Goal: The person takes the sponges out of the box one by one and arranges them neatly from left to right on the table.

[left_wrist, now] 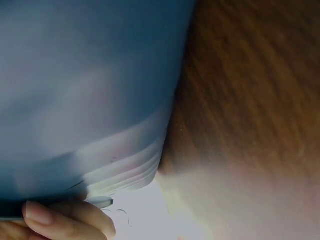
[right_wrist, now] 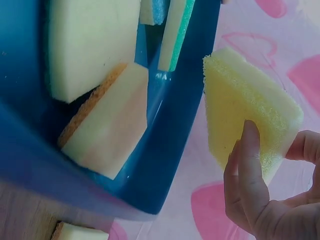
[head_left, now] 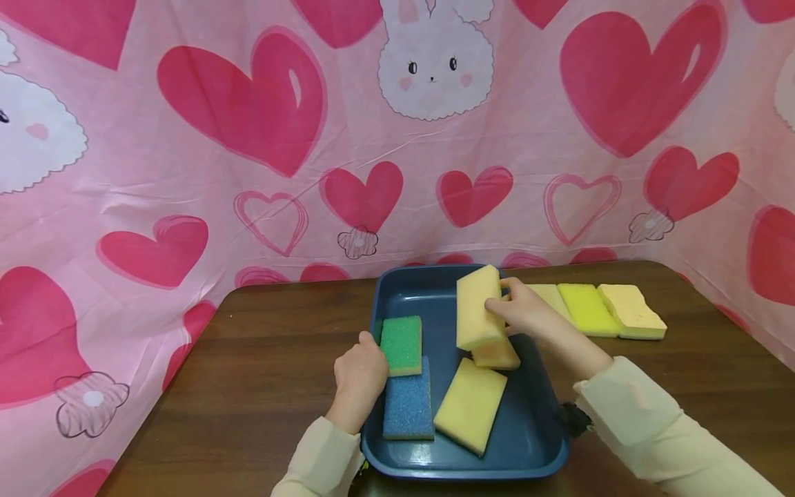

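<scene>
My right hand [head_left: 522, 308] pinches a pale yellow sponge [head_left: 478, 307] between thumb and fingers, above the dark blue plastic tub [head_left: 447, 277]. In the right wrist view, a brighter yellow scouring layer [right_wrist: 225, 112] covers one side of it. My left hand [head_left: 361, 373] grips the tub's left rim, its fingers [left_wrist: 62, 225] curled there in the left wrist view. Inside the tub lie a green-topped sponge [head_left: 401, 344], a blue-topped sponge [head_left: 407, 407] and a pale yellow sponge [head_left: 472, 406]. Partly hidden below the held sponge is another one with an orange-brown layer [right_wrist: 92, 107].
To the tub's right, sponges stand in a row on the brown wooden table [head_left: 279, 366]: a pale one [head_left: 546, 297], a bright yellow one [head_left: 586, 309] and a cream one [head_left: 633, 308]. Behind the table hangs a pink heart-patterned cloth [head_left: 373, 138].
</scene>
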Motion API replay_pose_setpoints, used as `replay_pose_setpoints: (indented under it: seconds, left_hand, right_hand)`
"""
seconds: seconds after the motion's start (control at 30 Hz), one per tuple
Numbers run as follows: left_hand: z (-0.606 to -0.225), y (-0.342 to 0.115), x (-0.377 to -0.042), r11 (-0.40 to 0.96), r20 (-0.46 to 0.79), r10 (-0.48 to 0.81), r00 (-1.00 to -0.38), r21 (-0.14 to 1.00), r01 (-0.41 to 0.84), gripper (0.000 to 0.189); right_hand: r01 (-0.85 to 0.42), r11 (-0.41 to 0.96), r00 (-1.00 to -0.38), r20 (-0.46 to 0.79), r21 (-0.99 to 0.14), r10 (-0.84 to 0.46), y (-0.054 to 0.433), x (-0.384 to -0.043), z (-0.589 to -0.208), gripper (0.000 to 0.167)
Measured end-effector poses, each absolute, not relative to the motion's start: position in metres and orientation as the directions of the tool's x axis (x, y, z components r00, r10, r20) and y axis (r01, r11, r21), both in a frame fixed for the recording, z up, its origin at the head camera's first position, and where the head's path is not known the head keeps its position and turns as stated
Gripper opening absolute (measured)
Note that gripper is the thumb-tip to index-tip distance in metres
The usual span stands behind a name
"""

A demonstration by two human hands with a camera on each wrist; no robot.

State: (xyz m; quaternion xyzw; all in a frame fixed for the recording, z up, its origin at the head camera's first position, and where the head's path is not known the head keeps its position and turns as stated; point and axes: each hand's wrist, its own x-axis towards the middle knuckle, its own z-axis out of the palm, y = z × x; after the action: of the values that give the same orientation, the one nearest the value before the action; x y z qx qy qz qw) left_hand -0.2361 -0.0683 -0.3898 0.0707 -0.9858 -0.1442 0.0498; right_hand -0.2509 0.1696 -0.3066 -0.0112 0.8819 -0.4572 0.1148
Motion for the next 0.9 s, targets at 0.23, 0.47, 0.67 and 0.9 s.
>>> replay_pose_setpoints:
  seconds: [0.23,0.47,0.67,0.9]
  left_hand:
    - [-0.389,-0.069,-0.235,0.950,0.071,-0.154,-0.985,0.285,-0.128,0.007]
    - [-0.389,-0.067,-0.236,0.952,0.094,-0.159,-0.983,0.278,-0.128,0.009]
    - [-0.389,-0.067,-0.236,0.950,0.105,-0.163,-0.981,0.284,-0.128,0.008]
    - [-0.389,-0.066,-0.236,0.952,0.105,-0.165,-0.981,0.278,-0.130,0.009]
  right_hand:
    - [0.087,0.599,-0.972,-0.201,-0.796,-0.126,0.182,-0.250,-0.308,0.069]
    - [0.098,0.596,-0.969,-0.212,-0.797,-0.124,0.197,-0.249,-0.311,0.069]
    - [0.092,0.623,-0.972,-0.207,-0.777,-0.115,0.207,-0.248,-0.312,0.067]
    - [0.087,0.643,-0.975,-0.196,-0.761,-0.100,0.217,-0.245,-0.315,0.066]
